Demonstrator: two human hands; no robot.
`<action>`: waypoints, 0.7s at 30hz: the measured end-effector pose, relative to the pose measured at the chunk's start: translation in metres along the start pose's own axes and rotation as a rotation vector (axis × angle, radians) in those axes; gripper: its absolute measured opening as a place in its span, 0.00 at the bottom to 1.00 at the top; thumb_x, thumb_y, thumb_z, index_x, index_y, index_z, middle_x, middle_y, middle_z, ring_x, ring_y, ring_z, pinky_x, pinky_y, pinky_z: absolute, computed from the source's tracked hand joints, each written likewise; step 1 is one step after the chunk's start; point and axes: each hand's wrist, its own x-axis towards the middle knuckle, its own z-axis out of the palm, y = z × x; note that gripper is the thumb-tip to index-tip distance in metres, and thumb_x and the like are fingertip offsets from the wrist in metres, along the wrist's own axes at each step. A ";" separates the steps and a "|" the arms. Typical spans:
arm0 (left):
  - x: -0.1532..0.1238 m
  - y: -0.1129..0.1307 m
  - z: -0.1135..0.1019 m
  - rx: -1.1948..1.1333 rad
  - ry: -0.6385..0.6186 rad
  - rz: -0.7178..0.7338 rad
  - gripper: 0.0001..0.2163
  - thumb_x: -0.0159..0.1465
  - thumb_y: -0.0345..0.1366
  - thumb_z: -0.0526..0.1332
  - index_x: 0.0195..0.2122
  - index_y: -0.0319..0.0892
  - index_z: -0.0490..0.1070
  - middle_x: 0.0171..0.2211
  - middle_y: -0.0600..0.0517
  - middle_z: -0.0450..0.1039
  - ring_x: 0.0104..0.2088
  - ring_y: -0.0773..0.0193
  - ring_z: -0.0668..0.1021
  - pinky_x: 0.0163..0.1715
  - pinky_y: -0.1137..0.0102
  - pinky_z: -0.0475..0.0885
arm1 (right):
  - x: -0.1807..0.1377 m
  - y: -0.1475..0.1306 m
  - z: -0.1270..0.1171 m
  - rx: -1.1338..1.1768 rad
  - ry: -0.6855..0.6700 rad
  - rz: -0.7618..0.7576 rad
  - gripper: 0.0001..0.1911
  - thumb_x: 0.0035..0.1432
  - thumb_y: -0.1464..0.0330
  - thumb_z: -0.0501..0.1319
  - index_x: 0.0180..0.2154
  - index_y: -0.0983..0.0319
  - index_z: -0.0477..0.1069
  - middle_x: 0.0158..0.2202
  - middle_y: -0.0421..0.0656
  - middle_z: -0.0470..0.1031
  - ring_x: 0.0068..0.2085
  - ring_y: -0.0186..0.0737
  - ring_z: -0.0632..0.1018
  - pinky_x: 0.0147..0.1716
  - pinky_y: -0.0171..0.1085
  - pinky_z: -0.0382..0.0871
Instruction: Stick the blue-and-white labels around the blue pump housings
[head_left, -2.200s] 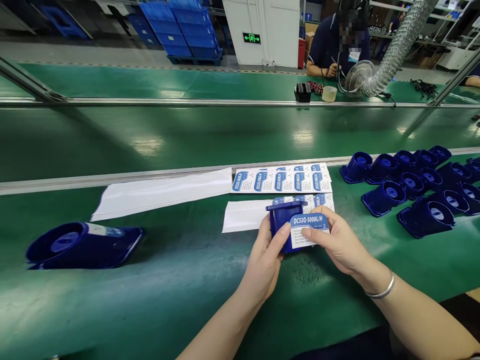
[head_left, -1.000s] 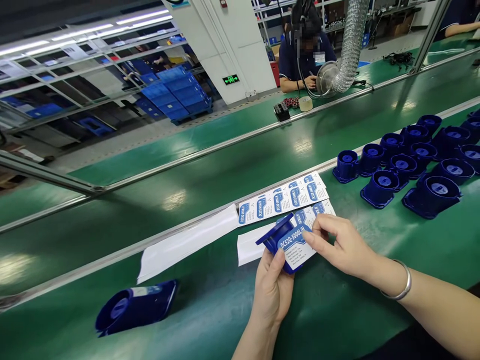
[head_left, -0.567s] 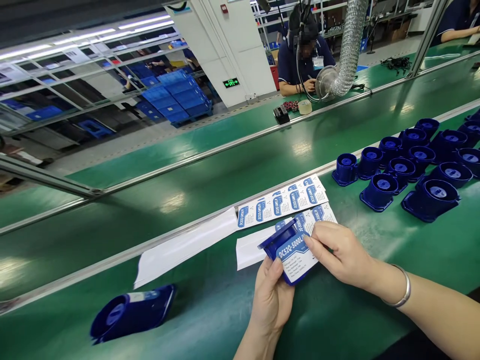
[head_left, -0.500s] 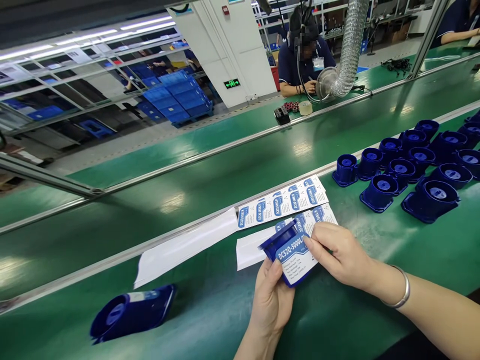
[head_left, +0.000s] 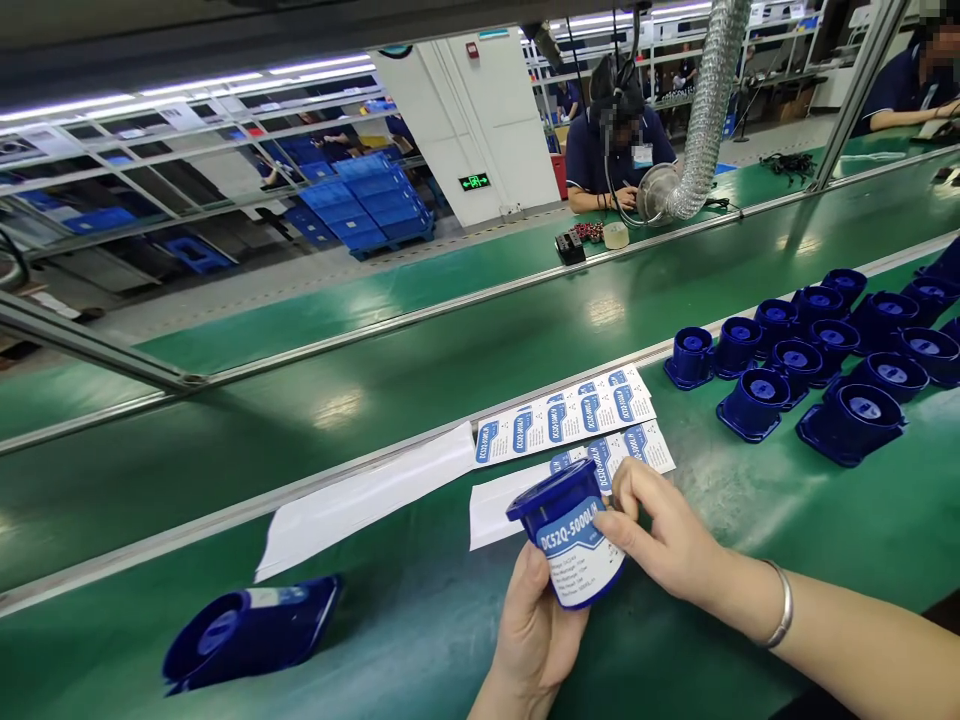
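Observation:
My left hand (head_left: 534, 625) wraps round a blue plastic pump housing (head_left: 561, 497), holding it tilted above the bench. A blue-and-white label (head_left: 581, 560) reading "DC52Q-5000L/H" curves round the housing's side. At the label's right edge is my right hand (head_left: 667, 530), thumb against the label and fingers curled by the housing's far side. Just behind the housing lie a label sheet (head_left: 649, 450) and a longer label sheet (head_left: 566, 415), both with bare white backing at their left ends. Off to the left, another blue housing (head_left: 255, 635) lies on the bench with a label on it.
Several blue housings (head_left: 754, 400) stand grouped on the green bench (head_left: 420, 640) at right. A metal rail (head_left: 360, 345) crosses behind. Beyond it, a co-worker (head_left: 619, 150) sits beneath a silver duct hose (head_left: 709, 120); another person (head_left: 907, 85) is at far right.
The label's right part now lies against the housing's curve, where it stood flatter before. The housing has turned more upright, and my right hand has shifted slightly down and left. The camera view has tilted.

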 end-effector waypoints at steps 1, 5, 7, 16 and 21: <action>0.001 0.000 0.001 -0.007 -0.008 0.000 0.19 0.57 0.51 0.71 0.48 0.50 0.81 0.47 0.48 0.82 0.52 0.46 0.80 0.55 0.54 0.76 | -0.001 0.004 0.002 0.074 0.013 0.083 0.23 0.66 0.52 0.64 0.31 0.57 0.55 0.29 0.37 0.60 0.29 0.38 0.66 0.30 0.38 0.61; 0.004 0.003 0.009 -0.067 -0.069 -0.030 0.19 0.61 0.50 0.69 0.52 0.50 0.79 0.47 0.48 0.82 0.49 0.49 0.81 0.50 0.56 0.78 | 0.002 0.015 0.002 0.336 -0.012 0.302 0.26 0.60 0.48 0.69 0.41 0.56 0.57 0.29 0.34 0.62 0.25 0.36 0.68 0.26 0.37 0.64; 0.005 0.005 0.017 -0.106 -0.128 -0.083 0.18 0.64 0.49 0.66 0.51 0.47 0.79 0.47 0.46 0.81 0.47 0.51 0.81 0.43 0.60 0.80 | 0.006 0.015 -0.003 0.366 0.027 0.263 0.26 0.60 0.47 0.67 0.45 0.56 0.60 0.34 0.38 0.65 0.29 0.37 0.72 0.30 0.38 0.67; 0.010 0.002 0.036 -0.210 -0.344 -0.336 0.24 0.72 0.48 0.54 0.51 0.30 0.75 0.41 0.34 0.78 0.35 0.57 0.81 0.28 0.69 0.79 | 0.015 0.014 -0.022 0.250 0.056 0.171 0.18 0.69 0.51 0.60 0.52 0.55 0.69 0.51 0.44 0.71 0.53 0.46 0.72 0.52 0.42 0.68; 0.012 0.001 0.033 -0.269 -0.393 -0.438 0.27 0.73 0.50 0.50 0.51 0.28 0.75 0.39 0.35 0.77 0.34 0.59 0.81 0.26 0.72 0.78 | 0.015 0.015 -0.022 0.349 -0.067 0.161 0.19 0.71 0.52 0.57 0.56 0.54 0.70 0.56 0.45 0.73 0.57 0.49 0.73 0.59 0.47 0.66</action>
